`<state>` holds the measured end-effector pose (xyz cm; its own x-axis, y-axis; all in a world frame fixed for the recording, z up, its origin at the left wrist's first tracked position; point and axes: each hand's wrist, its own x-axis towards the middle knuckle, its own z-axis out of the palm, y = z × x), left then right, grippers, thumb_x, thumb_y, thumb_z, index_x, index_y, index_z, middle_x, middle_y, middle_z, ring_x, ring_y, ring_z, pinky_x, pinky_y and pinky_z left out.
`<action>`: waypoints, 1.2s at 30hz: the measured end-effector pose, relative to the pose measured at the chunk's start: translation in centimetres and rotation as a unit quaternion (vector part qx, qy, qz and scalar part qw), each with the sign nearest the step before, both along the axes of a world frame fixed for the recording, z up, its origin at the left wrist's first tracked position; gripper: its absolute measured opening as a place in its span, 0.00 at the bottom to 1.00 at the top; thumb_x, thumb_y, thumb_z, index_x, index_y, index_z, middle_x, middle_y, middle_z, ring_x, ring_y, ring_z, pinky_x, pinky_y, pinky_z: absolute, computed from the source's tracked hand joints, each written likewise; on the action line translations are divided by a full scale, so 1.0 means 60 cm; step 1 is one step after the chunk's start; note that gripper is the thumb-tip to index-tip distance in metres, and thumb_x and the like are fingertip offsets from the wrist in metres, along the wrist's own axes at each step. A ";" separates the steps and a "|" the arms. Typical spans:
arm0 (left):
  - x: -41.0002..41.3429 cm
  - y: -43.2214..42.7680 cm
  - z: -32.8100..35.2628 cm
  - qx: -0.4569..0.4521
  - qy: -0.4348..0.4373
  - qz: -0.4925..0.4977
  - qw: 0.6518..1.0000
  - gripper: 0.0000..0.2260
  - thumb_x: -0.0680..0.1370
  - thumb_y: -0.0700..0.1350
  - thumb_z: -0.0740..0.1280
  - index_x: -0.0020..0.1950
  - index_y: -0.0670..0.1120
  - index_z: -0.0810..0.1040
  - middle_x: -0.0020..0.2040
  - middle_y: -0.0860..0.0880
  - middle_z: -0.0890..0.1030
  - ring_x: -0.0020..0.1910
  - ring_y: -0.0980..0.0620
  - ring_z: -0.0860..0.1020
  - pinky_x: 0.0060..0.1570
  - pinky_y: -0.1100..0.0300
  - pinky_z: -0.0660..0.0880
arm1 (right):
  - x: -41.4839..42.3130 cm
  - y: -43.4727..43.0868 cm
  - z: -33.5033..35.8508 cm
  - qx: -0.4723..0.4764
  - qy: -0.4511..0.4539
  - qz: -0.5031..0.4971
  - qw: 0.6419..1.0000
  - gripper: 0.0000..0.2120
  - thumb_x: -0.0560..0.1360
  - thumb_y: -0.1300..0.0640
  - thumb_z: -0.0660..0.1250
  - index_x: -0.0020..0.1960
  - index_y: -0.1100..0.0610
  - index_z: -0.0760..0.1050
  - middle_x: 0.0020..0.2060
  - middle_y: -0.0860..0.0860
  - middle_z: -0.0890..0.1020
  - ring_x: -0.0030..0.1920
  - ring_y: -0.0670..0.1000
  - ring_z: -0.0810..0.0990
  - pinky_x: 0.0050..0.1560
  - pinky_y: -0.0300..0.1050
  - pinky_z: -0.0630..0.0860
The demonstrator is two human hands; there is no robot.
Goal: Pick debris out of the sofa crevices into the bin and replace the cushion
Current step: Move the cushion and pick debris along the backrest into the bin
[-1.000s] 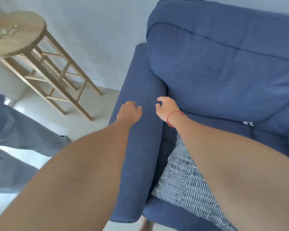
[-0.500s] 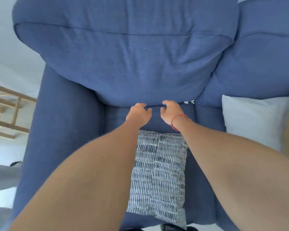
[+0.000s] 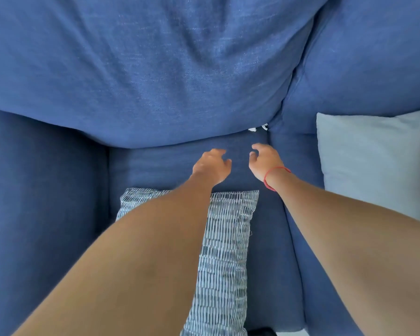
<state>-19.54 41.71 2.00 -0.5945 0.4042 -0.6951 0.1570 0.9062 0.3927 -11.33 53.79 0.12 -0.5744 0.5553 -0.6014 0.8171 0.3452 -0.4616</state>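
White scraps of debris (image 3: 257,128) sit wedged in the crevice where the blue fabric sofa's big back cushion (image 3: 143,69) meets the seat (image 3: 150,166). They lie right at the corner, beside the neighbouring back cushion (image 3: 374,57). Your right hand (image 3: 264,160) is nearest them, just below, with its fingers loosely curled and apart, pinching nothing. Your left hand (image 3: 211,166) lies alongside it, a little to the left, also loosely curled with nothing in it. Whether either hand touches the seat fabric cannot be told from this view. A thin red string bracelet (image 3: 277,177) circles your right wrist. Nearer to you than your hands, a rectangular cushion (image 3: 228,238) with a blue-and-white dashed weave lies flat on the seat, partly under your left forearm. To the left rises the blue padded armrest (image 3: 41,190). To the right, a plain pale grey pillow (image 3: 374,161) rests on the next seat, against the back.
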 end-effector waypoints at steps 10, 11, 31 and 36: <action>-0.024 0.114 -0.106 0.050 0.012 -0.090 0.995 0.23 0.81 0.48 0.59 0.76 0.51 0.62 0.78 0.50 0.60 0.70 0.48 0.71 0.66 0.49 0.72 | -0.021 0.095 -0.107 -0.006 -0.002 -0.006 1.000 0.25 0.79 0.66 0.56 0.76 0.58 0.61 0.77 0.53 0.59 0.74 0.54 0.64 0.72 0.49 0.65; -0.028 0.124 -0.114 0.056 0.009 -0.092 0.994 0.23 0.81 0.48 0.59 0.77 0.52 0.62 0.77 0.50 0.62 0.69 0.47 0.71 0.66 0.49 0.72 | -0.028 0.102 -0.113 -0.002 -0.003 0.011 1.000 0.26 0.78 0.68 0.56 0.76 0.59 0.60 0.78 0.52 0.57 0.76 0.53 0.61 0.74 0.47 0.63; -0.070 0.202 -0.197 -0.079 0.069 -0.247 0.963 0.35 0.74 0.61 0.63 0.78 0.61 0.52 0.74 0.51 0.67 0.74 0.46 0.65 0.73 0.50 0.62 | -0.083 0.191 -0.214 0.026 -0.022 0.070 0.997 0.25 0.75 0.70 0.59 0.69 0.53 0.70 0.66 0.55 0.76 0.67 0.58 0.74 0.66 0.49 0.72; -0.065 0.201 -0.195 -0.076 0.070 -0.240 0.965 0.36 0.74 0.61 0.64 0.79 0.56 0.53 0.73 0.49 0.70 0.74 0.46 0.65 0.73 0.49 0.61 | -0.074 0.177 -0.206 0.055 -0.001 0.074 0.996 0.27 0.74 0.72 0.57 0.70 0.55 0.70 0.68 0.53 0.75 0.68 0.57 0.73 0.67 0.49 0.72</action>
<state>-23.45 53.80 -9.72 -0.4576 0.5553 -0.6945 0.6146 0.7619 0.2043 -15.79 64.44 -12.24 -0.6534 0.5281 -0.5424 0.7547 0.5102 -0.4124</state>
